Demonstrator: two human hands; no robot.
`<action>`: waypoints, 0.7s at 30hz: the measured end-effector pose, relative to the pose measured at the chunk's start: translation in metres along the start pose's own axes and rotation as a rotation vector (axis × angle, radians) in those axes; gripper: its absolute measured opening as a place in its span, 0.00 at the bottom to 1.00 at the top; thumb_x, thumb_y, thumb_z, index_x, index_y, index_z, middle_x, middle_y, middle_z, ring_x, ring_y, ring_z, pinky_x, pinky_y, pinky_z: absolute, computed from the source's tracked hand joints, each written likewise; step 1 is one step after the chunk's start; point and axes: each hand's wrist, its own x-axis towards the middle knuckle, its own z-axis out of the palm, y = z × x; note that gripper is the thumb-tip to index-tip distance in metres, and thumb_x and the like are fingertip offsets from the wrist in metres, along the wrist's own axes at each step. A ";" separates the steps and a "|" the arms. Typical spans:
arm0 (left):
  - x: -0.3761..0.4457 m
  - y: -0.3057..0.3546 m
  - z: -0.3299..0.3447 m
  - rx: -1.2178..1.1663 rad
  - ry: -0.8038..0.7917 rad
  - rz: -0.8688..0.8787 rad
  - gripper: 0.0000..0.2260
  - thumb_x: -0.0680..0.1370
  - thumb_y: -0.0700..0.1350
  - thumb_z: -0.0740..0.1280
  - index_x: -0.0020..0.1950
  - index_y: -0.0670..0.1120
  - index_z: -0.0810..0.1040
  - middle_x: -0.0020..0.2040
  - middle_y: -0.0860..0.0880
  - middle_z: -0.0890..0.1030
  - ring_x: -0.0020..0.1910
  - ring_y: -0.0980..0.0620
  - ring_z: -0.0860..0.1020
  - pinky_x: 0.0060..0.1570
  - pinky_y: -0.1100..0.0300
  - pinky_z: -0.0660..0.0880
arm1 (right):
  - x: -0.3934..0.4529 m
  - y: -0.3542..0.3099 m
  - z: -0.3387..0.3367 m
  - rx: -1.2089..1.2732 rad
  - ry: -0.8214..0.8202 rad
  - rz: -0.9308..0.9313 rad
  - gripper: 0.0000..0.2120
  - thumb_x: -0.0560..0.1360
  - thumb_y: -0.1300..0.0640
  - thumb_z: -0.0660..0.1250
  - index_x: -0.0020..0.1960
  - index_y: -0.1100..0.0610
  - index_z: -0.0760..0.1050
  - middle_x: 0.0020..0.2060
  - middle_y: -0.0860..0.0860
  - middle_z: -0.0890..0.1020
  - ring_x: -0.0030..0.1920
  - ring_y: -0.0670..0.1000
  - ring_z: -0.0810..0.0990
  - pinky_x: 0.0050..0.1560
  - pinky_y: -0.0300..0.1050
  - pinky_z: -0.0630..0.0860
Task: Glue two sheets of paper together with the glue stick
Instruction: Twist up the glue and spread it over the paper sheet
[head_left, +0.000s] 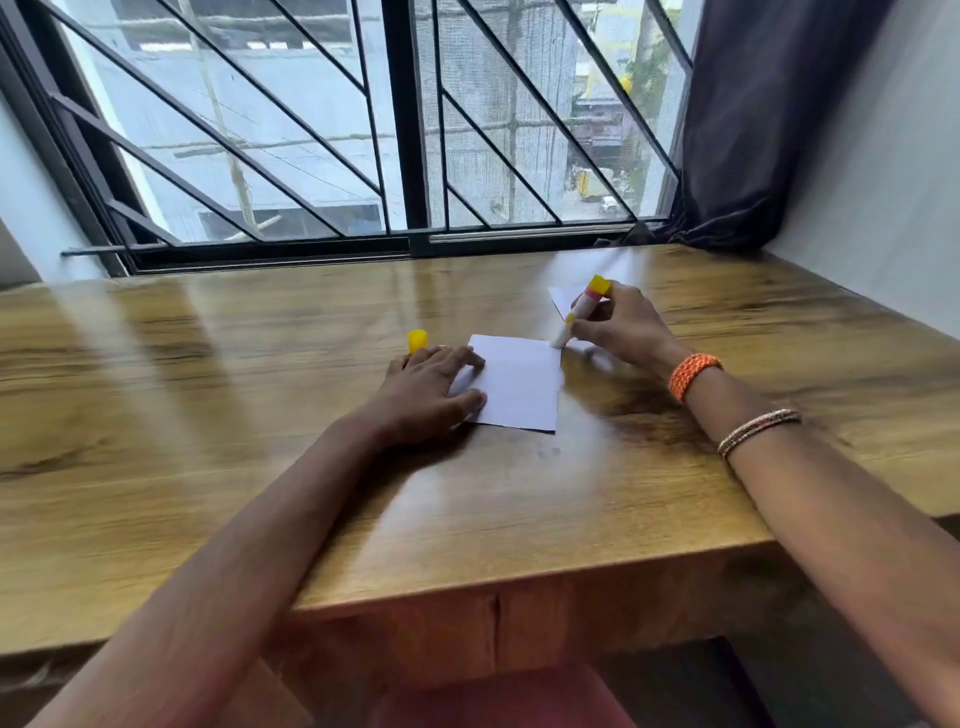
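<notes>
A white sheet of paper (519, 387) lies flat on the wooden table (260, 415). My left hand (431, 395) rests on its left edge with straight fingers, holding it down. My right hand (615, 325) grips a white glue stick with a yellow base (579, 312), tilted, its tip touching the sheet's upper right edge. The yellow cap (417, 342) stands on the table just beyond my left hand. A second white sheet (563, 299) lies farther back, mostly hidden behind my right hand.
A barred window (363, 130) runs along the table's far edge. A dark curtain (753, 119) hangs at the back right beside a white wall (883, 182). The table's front edge (519, 582) is near me.
</notes>
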 end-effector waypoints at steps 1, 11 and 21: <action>-0.001 0.001 -0.001 0.001 0.011 0.006 0.28 0.68 0.60 0.54 0.68 0.54 0.65 0.71 0.50 0.67 0.71 0.50 0.59 0.66 0.53 0.54 | 0.000 0.000 0.000 0.004 0.002 0.000 0.09 0.66 0.58 0.72 0.44 0.52 0.76 0.46 0.54 0.84 0.50 0.55 0.82 0.56 0.59 0.77; -0.004 0.014 -0.005 -0.134 0.000 0.195 0.27 0.74 0.55 0.54 0.71 0.46 0.67 0.73 0.48 0.66 0.74 0.53 0.59 0.71 0.59 0.53 | -0.002 0.000 0.001 0.016 0.001 0.004 0.08 0.67 0.58 0.72 0.44 0.51 0.75 0.46 0.53 0.84 0.49 0.54 0.83 0.56 0.58 0.77; -0.003 0.012 -0.003 -0.091 -0.021 0.211 0.28 0.73 0.55 0.54 0.70 0.45 0.68 0.73 0.48 0.67 0.72 0.53 0.63 0.70 0.61 0.56 | -0.012 -0.001 0.002 0.083 -0.012 0.003 0.09 0.68 0.61 0.71 0.39 0.50 0.73 0.43 0.52 0.83 0.49 0.52 0.83 0.52 0.49 0.79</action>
